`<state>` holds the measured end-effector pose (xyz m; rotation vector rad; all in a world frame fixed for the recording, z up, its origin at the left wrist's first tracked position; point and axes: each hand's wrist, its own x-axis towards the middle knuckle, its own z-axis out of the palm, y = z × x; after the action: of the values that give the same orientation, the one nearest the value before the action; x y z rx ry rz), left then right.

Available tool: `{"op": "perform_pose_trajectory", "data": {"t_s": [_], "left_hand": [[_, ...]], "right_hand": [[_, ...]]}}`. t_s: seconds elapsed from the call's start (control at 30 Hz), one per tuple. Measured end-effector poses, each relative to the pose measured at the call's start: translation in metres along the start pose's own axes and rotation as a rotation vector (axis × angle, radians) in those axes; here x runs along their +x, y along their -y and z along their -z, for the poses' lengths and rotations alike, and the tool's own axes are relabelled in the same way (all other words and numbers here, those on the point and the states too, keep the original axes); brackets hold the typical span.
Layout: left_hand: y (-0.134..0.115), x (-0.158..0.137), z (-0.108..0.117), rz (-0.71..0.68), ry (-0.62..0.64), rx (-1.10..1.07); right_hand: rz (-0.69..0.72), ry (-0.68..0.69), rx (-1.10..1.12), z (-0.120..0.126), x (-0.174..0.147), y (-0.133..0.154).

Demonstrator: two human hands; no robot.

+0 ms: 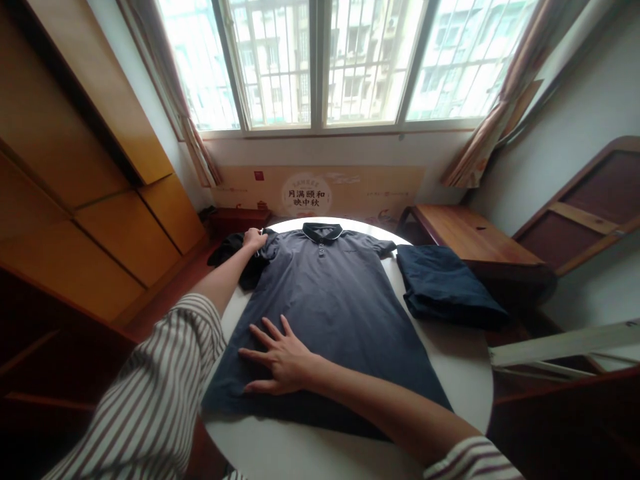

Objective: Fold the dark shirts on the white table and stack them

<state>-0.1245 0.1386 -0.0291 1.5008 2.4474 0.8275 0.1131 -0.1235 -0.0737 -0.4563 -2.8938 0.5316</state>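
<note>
A dark grey-blue polo shirt (345,313) lies spread face up on a round white table (280,443), its black collar (323,233) at the far side. My left hand (255,240) reaches to the shirt's left sleeve in view, its fingers closed on the sleeve edge. Flat on the lower left part of the shirt rests my right hand (281,360), its fingers spread and holding nothing.
Folded dark blue cloth (447,283) lies on the table's right side. Black cloth (235,257) is bunched at the left edge, beside the sleeve. A wooden cabinet (475,233) stands beyond at the right, under the window; tall yellow-brown cupboards (110,227) line the left.
</note>
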Motion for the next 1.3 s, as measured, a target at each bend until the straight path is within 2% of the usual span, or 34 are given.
{"op": "perform_pose_trajectory", "data": {"t_s": [0.1, 0.2, 0.3, 0.43, 0.53, 0.63, 0.77, 0.87, 0.9, 0.97, 1.07, 1.13, 1.2, 1.27, 1.3], "left_hand": [[0.007, 0.008, 0.008, 0.039, -0.123, -0.043], [0.02, 0.017, 0.023, 0.081, -0.186, -0.079], [0.035, 0.022, 0.032, 0.115, -0.193, -0.106], [0.045, 0.021, 0.033, 0.12, -0.138, -0.136], [0.045, 0.015, 0.03, 0.105, -0.029, -0.146], [0.045, 0.009, 0.032, 0.075, 0.033, -0.14], [0.047, 0.003, 0.042, 0.052, -0.058, -0.1], [0.036, -0.005, 0.048, 0.036, -0.114, -0.054], [0.029, -0.01, 0.047, -0.008, -0.137, -0.032], [0.01, -0.028, 0.04, -0.196, -0.172, 0.017], [-0.015, -0.074, 0.013, -0.594, -0.087, 0.031], [-0.022, -0.111, -0.013, -0.773, 0.051, -0.004], [-0.021, -0.145, -0.038, -0.843, 0.181, 0.013], [-0.015, -0.167, -0.058, -0.824, 0.281, 0.104], [-0.012, -0.174, -0.064, -0.804, 0.312, 0.154]], "right_hand": [[-0.003, 0.019, 0.022, 0.006, -0.001, 0.001], [0.008, 0.033, 0.022, 0.005, -0.003, 0.006], [0.05, 0.002, -0.036, -0.008, -0.006, 0.018], [0.164, -0.099, -0.28, -0.033, -0.007, 0.04], [0.254, -0.159, -0.426, -0.042, -0.006, 0.054], [0.225, -0.182, -0.408, -0.037, -0.005, 0.065], [0.189, -0.18, -0.35, -0.032, -0.007, 0.078], [0.159, -0.14, -0.287, -0.032, -0.012, 0.086], [0.158, -0.112, -0.251, -0.031, -0.014, 0.086], [0.154, -0.058, -0.168, -0.023, -0.017, 0.082], [0.023, -0.061, -0.079, 0.009, -0.018, 0.051], [-0.143, -0.139, -0.077, 0.04, -0.018, 0.008], [-0.406, -0.267, -0.101, 0.075, -0.019, -0.05], [-0.703, -0.298, -0.129, 0.111, -0.027, -0.115], [-0.786, -0.309, -0.148, 0.128, -0.034, -0.146]]}}
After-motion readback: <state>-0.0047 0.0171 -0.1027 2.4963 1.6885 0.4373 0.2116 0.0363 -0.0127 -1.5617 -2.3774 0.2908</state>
